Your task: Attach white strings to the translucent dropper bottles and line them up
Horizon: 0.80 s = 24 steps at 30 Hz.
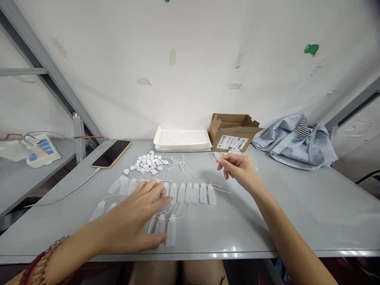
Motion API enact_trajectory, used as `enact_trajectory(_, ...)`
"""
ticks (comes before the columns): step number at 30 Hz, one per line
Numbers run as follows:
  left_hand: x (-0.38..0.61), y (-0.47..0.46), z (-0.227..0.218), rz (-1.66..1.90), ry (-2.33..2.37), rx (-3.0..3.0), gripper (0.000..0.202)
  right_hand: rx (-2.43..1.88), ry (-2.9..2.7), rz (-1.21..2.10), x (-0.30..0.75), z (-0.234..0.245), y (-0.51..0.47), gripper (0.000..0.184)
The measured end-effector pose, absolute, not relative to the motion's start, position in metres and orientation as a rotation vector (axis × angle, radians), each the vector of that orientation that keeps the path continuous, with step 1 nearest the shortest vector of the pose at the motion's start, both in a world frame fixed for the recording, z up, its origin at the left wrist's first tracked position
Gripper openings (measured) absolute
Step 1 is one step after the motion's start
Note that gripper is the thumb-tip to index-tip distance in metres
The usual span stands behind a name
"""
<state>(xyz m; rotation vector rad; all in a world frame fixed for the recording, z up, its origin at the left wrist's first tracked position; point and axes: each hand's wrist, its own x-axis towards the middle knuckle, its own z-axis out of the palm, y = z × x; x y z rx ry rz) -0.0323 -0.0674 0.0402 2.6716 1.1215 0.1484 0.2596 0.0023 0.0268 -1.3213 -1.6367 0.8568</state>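
Observation:
My left hand (135, 219) lies flat over a row of small translucent plastic bottles (190, 193) on the grey table (282, 213), fingers stretched and touching some of them. More bottles (168, 229) lie near the front edge under its fingertips. My right hand (239, 168) hovers above the table near the back, fingers loosely curled, with nothing visible in them. A heap of small white caps (148, 162) and several white cords (182, 165) lie behind the bottles.
A phone (112, 153) on a cable lies at the back left. A stack of white trays (182, 140), an open cardboard box (233, 132) and a blue cloth bag (297, 142) stand along the wall. A power strip (41, 150) sits on the left shelf.

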Motion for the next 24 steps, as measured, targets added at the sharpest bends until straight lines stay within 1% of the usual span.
enact_trajectory(2, -0.033, -0.052, 0.043, 0.237, 1.129, 2.712, 0.034, -1.429, -1.68, 0.658, 0.274, 0.02, 0.014, 0.024)
enact_trajectory(5, -0.029, -0.016, 0.039, 0.342, 1.198, 2.748, 0.029, -1.635, -1.863, 0.202, 0.297, 0.006, 0.032, 0.014)
enact_trajectory(7, -0.02, 0.012, 0.033, 0.325, 1.241, 2.764, 0.028, -1.682, -1.892, 0.118, 0.309, -0.003, 0.042, 0.011)
enact_trajectory(11, 0.003, 0.053, 0.021, 0.21, 1.256, 2.819, 0.025, -1.717, -1.93, -0.002, 0.313, -0.017, 0.052, 0.017)
enact_trajectory(15, 0.02, 0.067, 0.012, 0.188, 1.239, 2.844, 0.02, -1.728, -2.018, -0.095, 0.291, -0.03, 0.058, 0.024)
enact_trajectory(19, 0.028, 0.07, 0.001, 0.231, 1.25, 2.83, 0.019, -1.748, -2.059, -0.142, 0.268, -0.039, 0.066, 0.028)
enact_trajectory(24, 0.034, 0.076, -0.002, 0.396, 1.269, 2.697, 0.015, -1.763, -2.028, -0.078, 0.263, -0.041, 0.068, 0.028)
